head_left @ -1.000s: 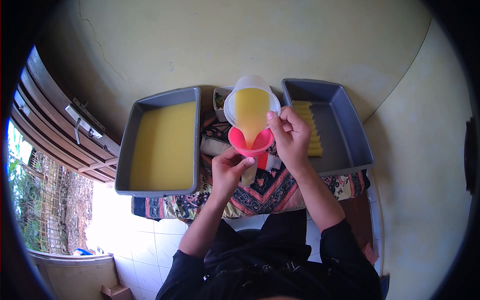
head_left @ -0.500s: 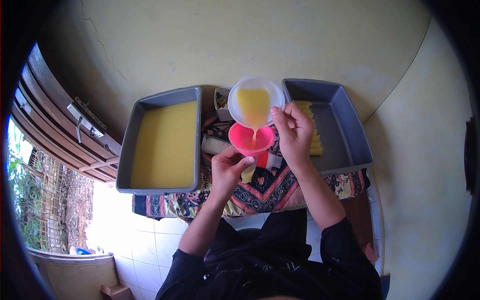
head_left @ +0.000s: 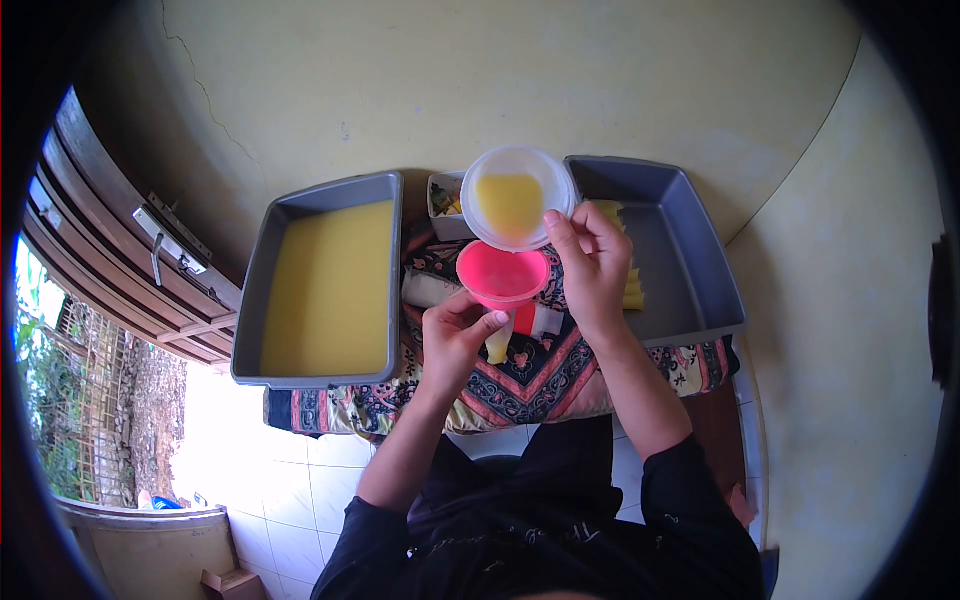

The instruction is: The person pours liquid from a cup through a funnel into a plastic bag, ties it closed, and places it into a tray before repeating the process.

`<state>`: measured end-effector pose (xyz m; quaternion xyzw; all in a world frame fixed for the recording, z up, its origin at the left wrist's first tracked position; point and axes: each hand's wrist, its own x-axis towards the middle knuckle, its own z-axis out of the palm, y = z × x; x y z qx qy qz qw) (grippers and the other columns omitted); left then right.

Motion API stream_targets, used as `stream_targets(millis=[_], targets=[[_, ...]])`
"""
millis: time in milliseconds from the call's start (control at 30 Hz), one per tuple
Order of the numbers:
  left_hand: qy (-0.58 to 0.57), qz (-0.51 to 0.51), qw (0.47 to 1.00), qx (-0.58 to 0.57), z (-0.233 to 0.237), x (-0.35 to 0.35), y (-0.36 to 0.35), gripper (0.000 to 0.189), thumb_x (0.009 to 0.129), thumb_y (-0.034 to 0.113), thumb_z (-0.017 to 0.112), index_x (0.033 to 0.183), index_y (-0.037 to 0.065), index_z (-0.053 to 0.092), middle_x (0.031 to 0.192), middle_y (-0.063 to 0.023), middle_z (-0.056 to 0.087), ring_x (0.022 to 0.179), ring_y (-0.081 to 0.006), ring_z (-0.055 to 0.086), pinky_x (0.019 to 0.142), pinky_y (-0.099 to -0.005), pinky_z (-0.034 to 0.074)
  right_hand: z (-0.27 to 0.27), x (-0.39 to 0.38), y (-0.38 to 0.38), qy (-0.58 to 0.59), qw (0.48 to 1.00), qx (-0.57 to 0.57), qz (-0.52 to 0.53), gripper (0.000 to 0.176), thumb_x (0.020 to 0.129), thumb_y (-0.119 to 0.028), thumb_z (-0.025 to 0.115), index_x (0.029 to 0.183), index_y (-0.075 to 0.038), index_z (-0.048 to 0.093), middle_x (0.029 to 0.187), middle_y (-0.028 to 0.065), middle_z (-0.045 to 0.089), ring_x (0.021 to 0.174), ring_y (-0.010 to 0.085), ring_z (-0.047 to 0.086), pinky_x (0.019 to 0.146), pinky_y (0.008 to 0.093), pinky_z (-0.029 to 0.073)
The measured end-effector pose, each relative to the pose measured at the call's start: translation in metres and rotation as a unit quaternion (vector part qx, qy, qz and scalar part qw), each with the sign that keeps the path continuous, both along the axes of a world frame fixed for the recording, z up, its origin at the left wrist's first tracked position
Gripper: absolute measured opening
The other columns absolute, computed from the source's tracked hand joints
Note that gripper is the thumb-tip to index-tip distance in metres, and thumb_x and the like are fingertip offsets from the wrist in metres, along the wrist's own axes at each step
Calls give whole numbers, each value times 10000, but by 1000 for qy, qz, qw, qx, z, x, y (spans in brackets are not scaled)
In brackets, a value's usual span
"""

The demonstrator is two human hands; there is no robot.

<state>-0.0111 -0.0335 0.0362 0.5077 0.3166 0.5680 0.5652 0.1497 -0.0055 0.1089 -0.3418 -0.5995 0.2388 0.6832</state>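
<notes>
My right hand (head_left: 597,270) grips the rim of a clear plastic bowl (head_left: 556,182), tilted toward me with yellow liquid (head_left: 510,203) in it. Just below that bowl is a pink funnel (head_left: 500,272), which my left hand (head_left: 458,335) holds near its narrow end. Under the funnel hangs a slim clear plastic sleeve (head_left: 498,347) with yellow liquid at its bottom; its top is hidden by my fingers. No stream shows between bowl and funnel.
At left stands a grey tub (head_left: 248,330) of yellow liquid. A second grey tub (head_left: 690,270) at right has several filled yellow tubes (head_left: 633,290) along its left side. A small white container (head_left: 447,226) stands behind, on patterned cloth (head_left: 540,390).
The stream of yellow liquid from the bowl into the funnel has stopped. My right hand has raised the bowl slightly and tipped it back. My left hand and the funnel stay nearly still.
</notes>
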Motion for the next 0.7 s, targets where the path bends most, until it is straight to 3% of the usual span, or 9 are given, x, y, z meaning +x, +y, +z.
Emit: stream_targets(millis=[333, 700], targets=[[1, 5, 1000, -1, 3, 0, -2, 216, 813, 21, 712, 1014, -42, 664, 965, -45, 669, 877, -98, 612, 798, -255, 482, -4, 0, -1, 4, 1000, 19, 21, 262, 918, -77, 621, 699, -19, 488, 632, -43, 482, 596, -7, 390, 523, 175, 326], [-5, 1, 1000, 5, 3, -1, -3, 215, 806, 9, 715, 1007, -46, 663, 976, -41, 661, 889, -104, 614, 817, -263, 483, -7, -3, 0, -16, 998, 53, 12, 227, 905, -52, 628, 719, 4, 512, 650, -9, 554, 599, 7, 509, 523, 175, 408]])
